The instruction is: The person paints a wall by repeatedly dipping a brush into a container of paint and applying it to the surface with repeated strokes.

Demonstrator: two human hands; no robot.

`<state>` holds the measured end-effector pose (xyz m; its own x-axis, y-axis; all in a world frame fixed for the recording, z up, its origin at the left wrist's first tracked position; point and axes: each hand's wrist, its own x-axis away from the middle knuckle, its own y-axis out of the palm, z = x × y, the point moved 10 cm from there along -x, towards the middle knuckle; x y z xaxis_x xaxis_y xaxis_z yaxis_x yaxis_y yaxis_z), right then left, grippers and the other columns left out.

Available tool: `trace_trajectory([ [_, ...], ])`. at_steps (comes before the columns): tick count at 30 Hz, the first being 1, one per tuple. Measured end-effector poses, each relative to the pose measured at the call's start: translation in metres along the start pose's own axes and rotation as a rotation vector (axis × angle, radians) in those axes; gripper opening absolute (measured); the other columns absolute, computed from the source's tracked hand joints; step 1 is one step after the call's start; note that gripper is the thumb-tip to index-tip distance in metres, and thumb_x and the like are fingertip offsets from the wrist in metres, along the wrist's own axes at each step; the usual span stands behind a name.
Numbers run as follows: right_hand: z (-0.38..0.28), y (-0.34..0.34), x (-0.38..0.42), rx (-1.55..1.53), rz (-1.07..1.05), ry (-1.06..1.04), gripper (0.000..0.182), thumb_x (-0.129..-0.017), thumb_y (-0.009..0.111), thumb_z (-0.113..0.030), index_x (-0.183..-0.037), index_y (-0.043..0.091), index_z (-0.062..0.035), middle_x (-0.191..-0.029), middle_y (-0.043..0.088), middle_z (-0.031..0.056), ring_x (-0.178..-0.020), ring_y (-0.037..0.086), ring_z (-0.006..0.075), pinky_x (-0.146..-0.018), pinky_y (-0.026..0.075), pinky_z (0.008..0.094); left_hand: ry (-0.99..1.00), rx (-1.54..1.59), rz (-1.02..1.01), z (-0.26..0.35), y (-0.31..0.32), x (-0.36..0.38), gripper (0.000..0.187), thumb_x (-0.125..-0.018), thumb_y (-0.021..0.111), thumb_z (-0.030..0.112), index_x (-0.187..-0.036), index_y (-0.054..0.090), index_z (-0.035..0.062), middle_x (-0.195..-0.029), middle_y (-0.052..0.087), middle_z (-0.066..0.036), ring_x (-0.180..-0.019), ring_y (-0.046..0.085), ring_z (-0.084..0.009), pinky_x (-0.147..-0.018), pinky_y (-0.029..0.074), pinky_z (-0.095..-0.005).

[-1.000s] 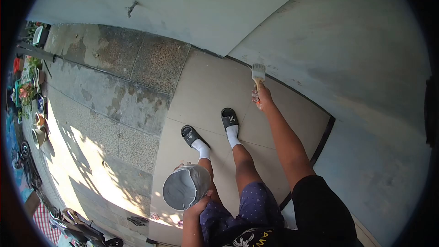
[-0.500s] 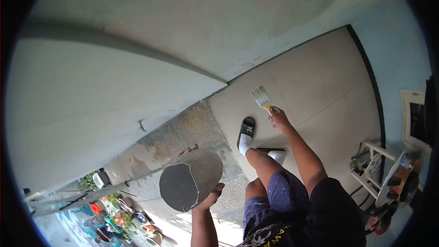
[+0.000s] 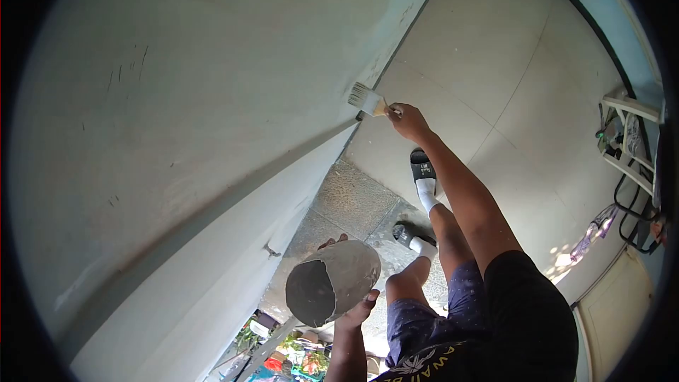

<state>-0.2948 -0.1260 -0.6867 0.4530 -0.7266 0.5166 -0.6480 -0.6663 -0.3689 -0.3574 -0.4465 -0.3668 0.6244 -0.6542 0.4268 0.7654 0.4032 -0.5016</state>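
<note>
In my right hand [image 3: 409, 123] is a flat paintbrush [image 3: 367, 101], held by its wooden handle with the fingers closed round it. Its pale, splayed bristles point at the lower part of the pale green wall [image 3: 233, 49] and overlap it in this view, close to where a wall corner meets the floor. My left hand [image 3: 358, 313] grips a grey cylindrical container [image 3: 356, 269] from beneath, thumb on one side and fingertips on the other. Tilted toward the view, its uneven-rimmed mouth shows a dark grey inside.
Smooth tiles [image 3: 474, 49] meet rough paving [image 3: 353, 198] under my feet in black slides [image 3: 421, 164]. A small tap-like fitting [image 3: 270, 249] juts from the wall. At right stands a white rack [image 3: 631, 134] with things on it; potted plants [image 3: 311, 362] are at the bottom.
My right hand has carried the paintbrush from over the floor to the wall near the corner. The view has turned, and a foot has shifted. The left hand still holds the container.
</note>
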Motion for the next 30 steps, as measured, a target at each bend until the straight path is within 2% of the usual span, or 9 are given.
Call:
trace_trajectory([
  [4, -0.011, -0.003, -0.009, -0.097, -0.005, 0.022, 0.036, -0.097, 0.052, -0.039, -0.109, 0.068, -0.0089, -0.096, 0.07, 0.0172, -0.09, 0.067, 0.033, -0.08, 0.051, 0.042, -0.066, 0.014, -0.053, 0.002, 0.003, -0.005, 0.114, -0.074, 0.074, 0.062, -0.149, 0.014, 0.0015, -0.148, 0.033, -0.024, -0.136, 0.036, -0.0355, -0.111, 0.03, -0.0459],
  [6, -0.027, 0.016, -0.013, 0.082, -0.111, -0.032, 0.036, -0.097, 0.052, -0.039, -0.113, 0.067, -0.0102, -0.101, 0.069, 0.0176, -0.095, 0.067, 0.0329, -0.083, 0.052, 0.0419, -0.058, 0.034, -0.044, 0.006, 0.001, -0.008, 0.115, -0.073, 0.077, 0.061, -0.149, 0.014, 0.001, -0.145, 0.036, -0.023, -0.135, 0.037, -0.0351, -0.109, 0.032, -0.0453],
  [10, 0.0, 0.004, -0.008, 0.024, -0.007, 0.047, 0.037, -0.096, 0.053, -0.04, -0.115, 0.067, -0.0116, -0.106, 0.069, 0.0175, -0.1, 0.066, 0.0329, -0.086, 0.051, 0.0414, -0.042, 0.016, -0.159, 0.032, 0.015, -0.032, 0.117, -0.07, 0.079, 0.06, -0.148, 0.015, 0.0006, -0.142, 0.039, -0.022, -0.134, 0.039, -0.0343, -0.107, 0.035, -0.0456],
  [12, 0.013, 0.0, 0.001, -0.066, -0.004, 0.093, 0.039, -0.095, 0.054, -0.042, -0.117, 0.067, -0.0122, -0.108, 0.069, 0.0167, -0.102, 0.065, 0.0338, -0.087, 0.051, 0.0408, 0.201, 0.151, -0.104, 0.069, 0.014, -0.045, 0.118, -0.068, 0.08, 0.062, -0.147, 0.017, 0.0001, -0.139, 0.041, -0.021, -0.133, 0.042, -0.0332, -0.106, 0.037, -0.0461],
  [15, -0.002, 0.013, -0.014, -0.016, -0.002, 0.101, 0.039, -0.095, 0.054, -0.043, -0.116, 0.067, -0.0123, -0.108, 0.068, 0.0166, -0.103, 0.064, 0.0343, -0.088, 0.051, 0.041, 0.106, 0.149, -0.147, 0.063, 0.011, -0.045, 0.119, -0.068, 0.079, 0.064, -0.146, 0.017, -0.0007, -0.14, 0.039, -0.02, -0.132, 0.042, -0.033, -0.108, 0.036, -0.0471],
  [18, -0.007, 0.022, -0.019, 0.076, -0.05, 0.125, 0.039, -0.095, 0.054, -0.042, -0.114, 0.067, -0.0118, -0.106, 0.069, 0.0167, -0.102, 0.065, 0.0345, -0.087, 0.051, 0.0415, 0.172, 0.172, -0.055, 0.07, 0.008, -0.047, 0.12, -0.067, 0.079, 0.064, -0.146, 0.017, -0.0009, -0.14, 0.037, -0.02, -0.132, 0.043, -0.0332, -0.108, 0.036, -0.0476],
  [21, 0.01, 0.015, -0.006, -0.054, -0.048, 0.154, 0.038, -0.095, 0.053, -0.042, -0.113, 0.067, -0.0112, -0.105, 0.069, 0.0161, -0.1, 0.065, 0.0339, -0.086, 0.051, 0.0422, 0.137, 0.177, -0.052, 0.068, 0.006, -0.045, 0.121, -0.066, 0.079, 0.065, -0.146, 0.016, -0.0009, -0.142, 0.035, -0.02, -0.132, 0.042, -0.0334, -0.108, 0.036, -0.0479],
  [22, 0.012, 0.008, -0.002, -0.03, 0.042, 0.071, 0.037, -0.095, 0.053, -0.041, -0.112, 0.067, -0.0108, -0.103, 0.069, 0.0153, -0.098, 0.065, 0.0332, -0.085, 0.051, 0.0425, 0.139, 0.177, -0.052, 0.069, 0.007, -0.047, 0.121, -0.066, 0.079, 0.065, -0.146, 0.016, -0.0009, -0.142, 0.035, -0.02, -0.132, 0.042, -0.0334, -0.108, 0.036, -0.0479],
  [30, 0.002, 0.018, -0.011, 0.023, -0.034, 0.118, 0.037, -0.095, 0.053, -0.041, -0.114, 0.067, -0.0132, -0.106, 0.069, 0.0134, -0.099, 0.065, 0.0312, -0.087, 0.051, 0.0408, 0.182, 0.178, -0.076, 0.076, 0.016, -0.05, 0.119, -0.066, 0.08, 0.065, -0.144, 0.02, -0.0015, -0.139, 0.039, -0.021, -0.129, 0.045, -0.0339, -0.106, 0.039, -0.0474],
])
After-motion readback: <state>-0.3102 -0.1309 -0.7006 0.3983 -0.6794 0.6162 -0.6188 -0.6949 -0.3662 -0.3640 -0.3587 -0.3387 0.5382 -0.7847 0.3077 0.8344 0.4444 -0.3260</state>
